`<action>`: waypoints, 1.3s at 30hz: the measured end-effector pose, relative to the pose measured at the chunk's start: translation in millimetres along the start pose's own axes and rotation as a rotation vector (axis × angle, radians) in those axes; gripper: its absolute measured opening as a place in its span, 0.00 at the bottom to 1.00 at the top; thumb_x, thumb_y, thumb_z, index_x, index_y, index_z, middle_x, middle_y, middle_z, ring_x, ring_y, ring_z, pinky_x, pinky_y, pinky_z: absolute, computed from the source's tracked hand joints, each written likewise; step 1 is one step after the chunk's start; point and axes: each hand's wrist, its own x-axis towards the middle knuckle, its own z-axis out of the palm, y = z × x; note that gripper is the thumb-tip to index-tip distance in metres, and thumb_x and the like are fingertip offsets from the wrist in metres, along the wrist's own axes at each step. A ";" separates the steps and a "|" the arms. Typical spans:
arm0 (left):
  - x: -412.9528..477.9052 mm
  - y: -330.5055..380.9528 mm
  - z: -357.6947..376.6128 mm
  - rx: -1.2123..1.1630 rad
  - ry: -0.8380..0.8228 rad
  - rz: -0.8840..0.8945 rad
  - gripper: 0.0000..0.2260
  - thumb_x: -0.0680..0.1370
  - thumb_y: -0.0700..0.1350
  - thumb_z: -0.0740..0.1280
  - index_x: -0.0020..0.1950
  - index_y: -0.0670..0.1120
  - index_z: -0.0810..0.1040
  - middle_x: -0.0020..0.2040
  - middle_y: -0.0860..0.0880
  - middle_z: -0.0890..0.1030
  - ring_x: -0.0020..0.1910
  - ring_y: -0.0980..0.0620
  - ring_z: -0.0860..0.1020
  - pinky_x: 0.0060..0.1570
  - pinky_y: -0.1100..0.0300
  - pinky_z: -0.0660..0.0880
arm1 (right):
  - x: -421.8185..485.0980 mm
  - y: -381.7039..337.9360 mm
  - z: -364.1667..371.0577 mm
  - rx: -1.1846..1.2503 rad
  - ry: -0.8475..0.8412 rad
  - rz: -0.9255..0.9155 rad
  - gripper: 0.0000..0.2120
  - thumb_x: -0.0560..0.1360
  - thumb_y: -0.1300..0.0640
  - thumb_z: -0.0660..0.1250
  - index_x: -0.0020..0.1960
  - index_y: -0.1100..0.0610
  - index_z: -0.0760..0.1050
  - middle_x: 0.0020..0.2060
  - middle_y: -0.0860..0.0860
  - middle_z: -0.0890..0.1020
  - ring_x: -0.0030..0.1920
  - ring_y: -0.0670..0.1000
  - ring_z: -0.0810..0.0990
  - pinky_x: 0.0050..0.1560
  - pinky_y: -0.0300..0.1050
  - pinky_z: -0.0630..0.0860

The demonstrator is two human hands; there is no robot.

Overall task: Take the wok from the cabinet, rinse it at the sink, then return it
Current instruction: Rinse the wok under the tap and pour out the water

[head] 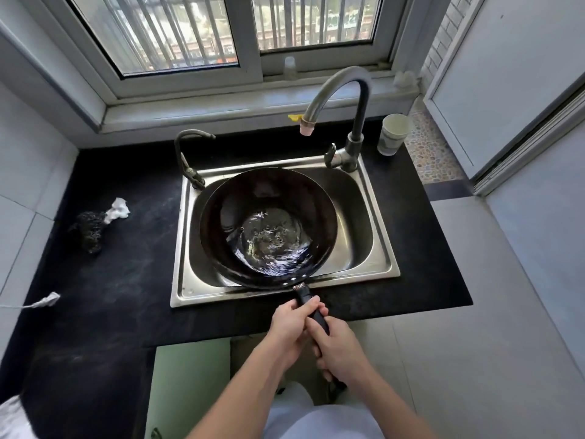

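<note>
A black wok [269,198] sits in the steel sink [383,255], with a pool of swirling water in its bottom. Its long black handle [308,301] reaches over the sink's front rim toward me. My left hand [292,324] grips the handle near the wok. Just behind it, my right hand [340,351] grips the handle's end. The tall curved tap [342,87] arches above the sink's back right corner, and I see no water running from its spout.
A second, smaller tap [186,153] stands at the sink's back left. A dark scourer [90,229] and a white cloth [117,210] lie on the black counter [110,296] to the left. Stacked paper cups [394,134] stand at the back right. A pale green cabinet door [190,384] is below.
</note>
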 end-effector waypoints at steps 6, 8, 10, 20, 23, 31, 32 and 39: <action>-3.0 8.5 -0.7 -0.006 0.040 0.031 0.08 0.78 0.40 0.69 0.54 0.37 0.78 0.42 0.43 0.82 0.44 0.46 0.80 0.49 0.53 0.78 | 5.4 -9.9 -0.4 0.012 -0.049 -0.017 0.15 0.82 0.48 0.62 0.45 0.58 0.76 0.26 0.48 0.76 0.22 0.47 0.71 0.21 0.41 0.69; -4.8 11.3 -3.5 -0.023 0.051 0.040 0.07 0.78 0.40 0.69 0.54 0.37 0.78 0.41 0.43 0.82 0.44 0.46 0.80 0.51 0.52 0.78 | 6.2 -13.3 2.1 0.013 -0.069 -0.024 0.15 0.82 0.48 0.62 0.44 0.57 0.76 0.26 0.48 0.75 0.22 0.47 0.71 0.21 0.41 0.69; -6.6 11.8 -7.4 -0.032 0.062 0.046 0.09 0.78 0.40 0.69 0.55 0.37 0.78 0.41 0.43 0.82 0.44 0.46 0.80 0.51 0.52 0.78 | 6.1 -15.0 4.4 0.000 -0.087 -0.029 0.14 0.82 0.48 0.62 0.43 0.57 0.75 0.26 0.48 0.75 0.22 0.47 0.71 0.21 0.41 0.69; -2.9 -2.3 -9.1 -0.063 0.056 -0.003 0.04 0.77 0.39 0.69 0.50 0.39 0.78 0.40 0.43 0.83 0.40 0.48 0.81 0.46 0.54 0.78 | 1.0 -6.5 -3.6 -0.006 -0.127 -0.018 0.15 0.82 0.49 0.63 0.42 0.57 0.75 0.26 0.49 0.75 0.21 0.48 0.70 0.20 0.42 0.68; -0.6 0.3 -4.0 -0.045 0.062 -0.004 0.04 0.77 0.39 0.69 0.49 0.39 0.78 0.40 0.43 0.83 0.39 0.48 0.81 0.42 0.57 0.78 | 2.0 -7.5 -6.6 0.018 -0.113 -0.016 0.14 0.82 0.49 0.63 0.41 0.57 0.75 0.26 0.49 0.74 0.21 0.49 0.70 0.20 0.41 0.68; 1.8 18.5 -0.6 -0.120 0.049 0.020 0.03 0.78 0.39 0.68 0.48 0.39 0.79 0.40 0.43 0.82 0.37 0.49 0.81 0.40 0.57 0.78 | 13.3 -24.6 -11.0 0.024 -0.166 -0.052 0.13 0.82 0.50 0.63 0.44 0.58 0.75 0.26 0.49 0.73 0.21 0.49 0.68 0.19 0.40 0.67; 1.6 19.0 -1.6 -0.170 0.035 0.023 0.03 0.77 0.38 0.69 0.49 0.39 0.79 0.41 0.43 0.82 0.38 0.48 0.81 0.42 0.56 0.78 | 14.3 -25.7 -11.3 0.027 -0.178 -0.059 0.13 0.82 0.50 0.63 0.44 0.58 0.75 0.25 0.48 0.72 0.21 0.48 0.68 0.19 0.40 0.67; 2.8 25.6 -9.5 -0.307 -0.082 0.032 0.10 0.78 0.33 0.65 0.58 0.36 0.78 0.54 0.41 0.83 0.55 0.47 0.82 0.57 0.55 0.77 | 19.2 -26.9 -17.3 0.107 -0.289 -0.069 0.09 0.79 0.52 0.68 0.45 0.56 0.75 0.25 0.48 0.70 0.22 0.48 0.66 0.19 0.39 0.65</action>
